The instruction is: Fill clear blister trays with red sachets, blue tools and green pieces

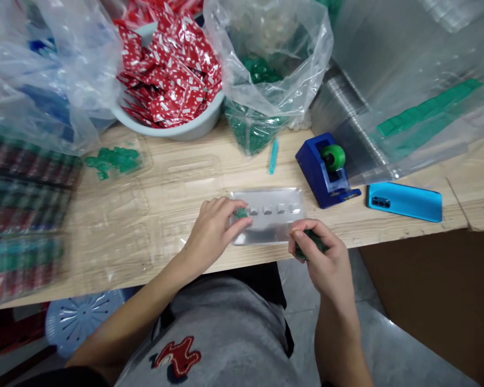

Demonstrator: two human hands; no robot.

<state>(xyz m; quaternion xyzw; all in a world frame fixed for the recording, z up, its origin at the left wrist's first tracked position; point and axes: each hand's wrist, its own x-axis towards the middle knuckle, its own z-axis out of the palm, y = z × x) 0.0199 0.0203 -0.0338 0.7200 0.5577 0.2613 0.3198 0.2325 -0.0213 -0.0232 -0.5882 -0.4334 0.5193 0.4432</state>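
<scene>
A clear plastic tray (266, 231) with a row of several small raised shapes lies on the table in front of me. At the tray's left end, my left hand (218, 226) pinches a small green piece (241, 213) between thumb and fingers. Just off the tray's right end is my right hand (317, 247), its fingers curled round dark green pieces (315, 242); the palm hides how many there are. To the left, more clear plastic trays (116, 252) lie on the wood, and one holds loose green pieces (115, 160).
A tub (177, 131) of red printed packets (173, 70) and a clear bag (262, 107) of green pieces stand behind. A blue tape dispenser (320, 172), a blue phone (404, 202) and a teal stick (273, 156) lie rightward. Filled packs (24, 199) are stacked left; stacked clear plastic (387, 118) stands right.
</scene>
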